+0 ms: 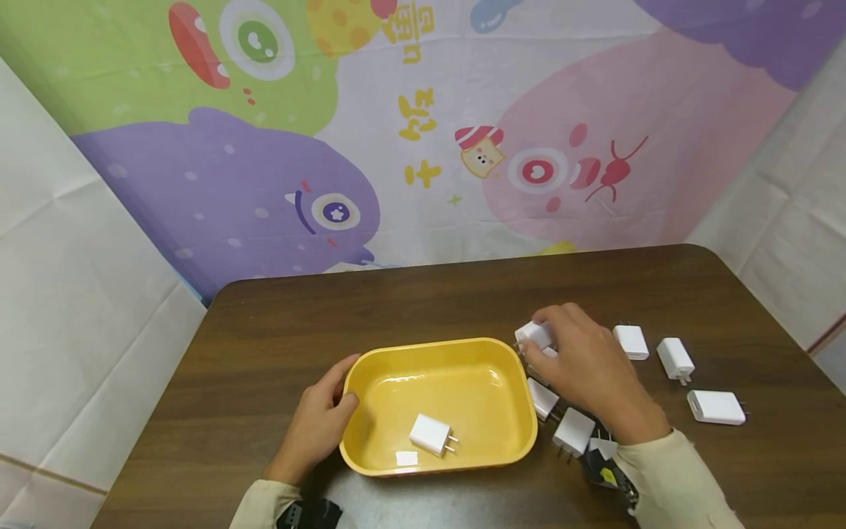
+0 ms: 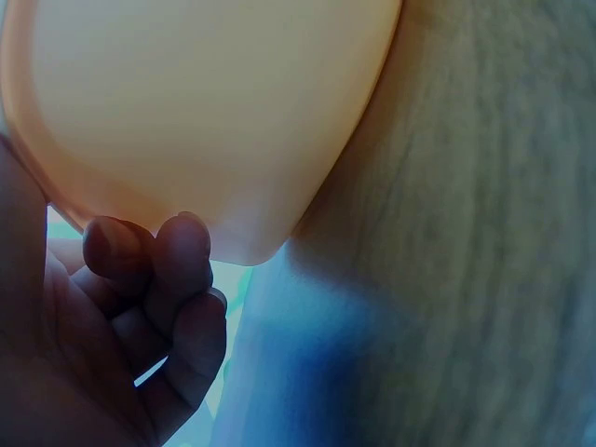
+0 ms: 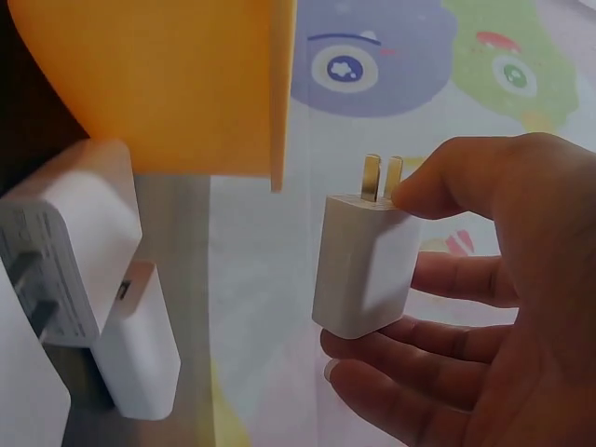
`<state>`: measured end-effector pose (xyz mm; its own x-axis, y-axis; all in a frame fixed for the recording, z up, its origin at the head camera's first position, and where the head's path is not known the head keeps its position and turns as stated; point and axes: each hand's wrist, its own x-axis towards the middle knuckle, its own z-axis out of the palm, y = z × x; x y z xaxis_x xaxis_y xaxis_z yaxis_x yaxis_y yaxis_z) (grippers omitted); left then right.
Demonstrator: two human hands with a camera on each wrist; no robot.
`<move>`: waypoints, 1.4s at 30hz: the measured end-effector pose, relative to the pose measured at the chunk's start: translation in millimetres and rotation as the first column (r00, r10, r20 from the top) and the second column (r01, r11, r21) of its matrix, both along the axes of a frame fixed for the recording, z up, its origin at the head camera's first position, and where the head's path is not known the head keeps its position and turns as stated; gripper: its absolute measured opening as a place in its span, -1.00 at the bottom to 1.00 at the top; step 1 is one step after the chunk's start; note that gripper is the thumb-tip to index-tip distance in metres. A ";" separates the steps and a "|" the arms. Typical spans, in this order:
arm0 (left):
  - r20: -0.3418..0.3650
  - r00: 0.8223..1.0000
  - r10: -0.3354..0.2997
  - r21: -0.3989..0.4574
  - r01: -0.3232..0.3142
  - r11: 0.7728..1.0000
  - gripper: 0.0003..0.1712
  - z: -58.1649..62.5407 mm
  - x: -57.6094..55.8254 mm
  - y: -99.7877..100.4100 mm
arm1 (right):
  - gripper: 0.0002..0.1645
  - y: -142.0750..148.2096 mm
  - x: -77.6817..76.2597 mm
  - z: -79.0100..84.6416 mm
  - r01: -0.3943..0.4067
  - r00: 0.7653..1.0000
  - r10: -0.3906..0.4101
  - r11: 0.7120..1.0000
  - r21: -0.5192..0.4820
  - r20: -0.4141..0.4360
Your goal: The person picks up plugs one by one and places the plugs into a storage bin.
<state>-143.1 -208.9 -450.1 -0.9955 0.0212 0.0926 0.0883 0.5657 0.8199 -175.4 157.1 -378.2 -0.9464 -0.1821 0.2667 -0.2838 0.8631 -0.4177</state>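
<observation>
A yellow tray (image 1: 396, 367) stands on the table, with one white charger plug (image 1: 431, 434) lying inside it, prongs toward the right. My left hand (image 1: 319, 419) grips the tray's left end, thumb over the rim and fingers outside; the left wrist view shows those curled fingers (image 2: 191, 251) at the tray's edge. Just past the tray's right rim, my right hand (image 1: 588, 367) pinches another white charger plug (image 3: 365, 265) between thumb and fingers. Its two metal prongs point up in the right wrist view. Below that hand, more white plugs (image 1: 543, 399) lie close along the tray's right side.
On the wooden table (image 1: 297, 316), loose chargers lie to the right: one charger (image 1: 631, 342) at the back, a second charger (image 1: 675, 360) beside it, a third charger (image 1: 717, 407) nearer the right edge. A cartoon-printed cloth (image 1: 423, 220) hangs behind the table.
</observation>
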 end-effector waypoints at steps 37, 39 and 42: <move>0.017 1.000 0.006 0.010 -0.006 1.000 -0.39 0.0 -0.8 -0.6 | -0.70 -59.6 19.5 -14.7 -0.287 0.940 0.280 0.958 -0.008 -0.195; 0.018 1.000 0.014 0.010 -0.014 1.000 -0.38 0.4 -0.2 -1.8 | -0.71 -64.8 19.5 -15.8 -0.307 0.933 0.303 0.952 0.011 -0.195; 0.017 1.000 0.016 0.007 -0.016 1.000 -0.38 0.3 -0.7 -1.7 | -0.71 -70.5 20.3 -16.3 -0.326 0.920 0.329 0.944 0.047 -0.213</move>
<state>-143.8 -210.6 -449.7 -0.9971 0.0050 0.0757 0.0654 0.5612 0.8251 -155.1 86.6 -394.5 -0.7535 -0.4761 0.4534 -0.6334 0.7107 -0.3063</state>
